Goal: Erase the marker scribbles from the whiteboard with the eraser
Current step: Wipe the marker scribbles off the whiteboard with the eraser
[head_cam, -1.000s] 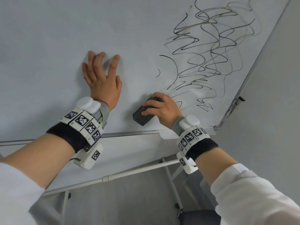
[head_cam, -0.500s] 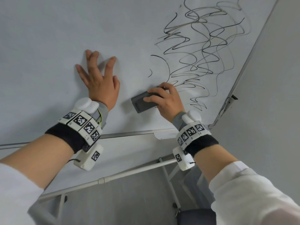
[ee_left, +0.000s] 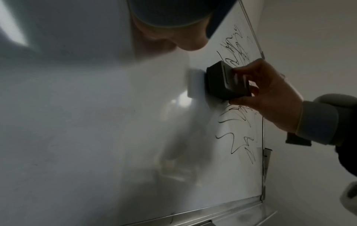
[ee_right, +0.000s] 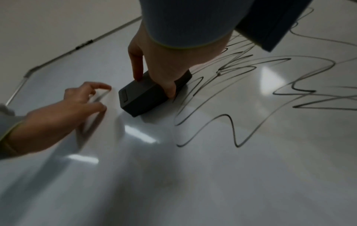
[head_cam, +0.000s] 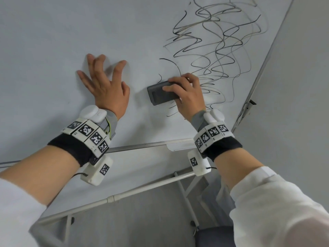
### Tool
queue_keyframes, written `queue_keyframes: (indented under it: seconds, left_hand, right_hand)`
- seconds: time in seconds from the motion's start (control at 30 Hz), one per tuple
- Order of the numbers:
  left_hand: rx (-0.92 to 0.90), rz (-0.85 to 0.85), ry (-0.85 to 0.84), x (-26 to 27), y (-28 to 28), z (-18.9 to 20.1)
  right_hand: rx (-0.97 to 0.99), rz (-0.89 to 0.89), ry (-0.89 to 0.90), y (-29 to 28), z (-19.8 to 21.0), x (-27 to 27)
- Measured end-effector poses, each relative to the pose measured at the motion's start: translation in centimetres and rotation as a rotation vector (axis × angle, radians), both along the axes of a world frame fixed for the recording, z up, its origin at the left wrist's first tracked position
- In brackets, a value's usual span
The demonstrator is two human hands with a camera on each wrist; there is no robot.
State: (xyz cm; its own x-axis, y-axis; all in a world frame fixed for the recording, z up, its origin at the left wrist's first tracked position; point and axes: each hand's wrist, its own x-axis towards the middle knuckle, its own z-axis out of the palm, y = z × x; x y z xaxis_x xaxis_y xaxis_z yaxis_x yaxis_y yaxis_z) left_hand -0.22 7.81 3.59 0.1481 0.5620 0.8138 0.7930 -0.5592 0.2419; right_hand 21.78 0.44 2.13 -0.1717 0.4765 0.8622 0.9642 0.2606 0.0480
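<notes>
The whiteboard (head_cam: 53,41) fills most of your view, tilted away on its stand, with a metal tray (head_cam: 146,144) along its lower edge. The scribbles (head_cam: 213,41) sprawl over its right part, up toward the frame, and most of them are not yet wiped. The board looks smooth and glossy, so expect the eraser to slide easily; it probably needs steady pressure to lift the ink.

Your left hand (head_cam: 108,90) lies flat on the bare board, fingers spread and straight, holding nothing, likely as a brace.

Your right hand (head_cam: 188,97) has its grip closed on the eraser (head_cam: 161,92), fingers over the top edge and thumb under the lower one. That small dark block sits pressed against the board at the left fringe of the scribbles. It looks light and rigid, so holding it across its long sides suits it.
</notes>
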Motion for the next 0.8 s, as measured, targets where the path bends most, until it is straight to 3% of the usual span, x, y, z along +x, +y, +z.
queue_keyframes:
  seconds: [0.27,0.57,0.8]
  left_hand:
    - [0.063,-0.073,-0.017,0.5,0.3,0.5]
    - [0.077,-0.03,-0.004,1.7,0.5,0.8]
    - [0.052,-0.014,-0.007,1.7,0.5,1.1]
  right_hand:
    - [-0.064,0.033,-0.016,-1.0,-3.2,0.0]
    - [0.045,-0.071,0.025,-1.2,-1.1,1.5]
    - [-0.161,-0.057,-0.118,-3.2,-5.3,1.2]
